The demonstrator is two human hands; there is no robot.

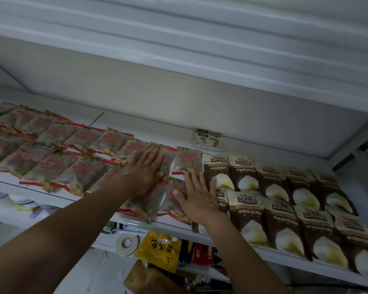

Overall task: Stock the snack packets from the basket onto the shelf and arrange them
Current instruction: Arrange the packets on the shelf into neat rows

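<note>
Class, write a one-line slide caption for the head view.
Left hand flat on red-printed packets, right hand flat where they meet brown packets, on the shelf.

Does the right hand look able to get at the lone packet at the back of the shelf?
Likely yes: the right hand is free, and only flat packets lie before the lone packet.

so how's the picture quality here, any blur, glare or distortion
Head view: dim, flat light, no glare or hard shadows; the whole frame is soft, the far-left red-printed packets smeared most; the wide lens tilts the shelf and stretches the brown-and-cream packets at lower right; left hand and right hand read clearest.
</note>
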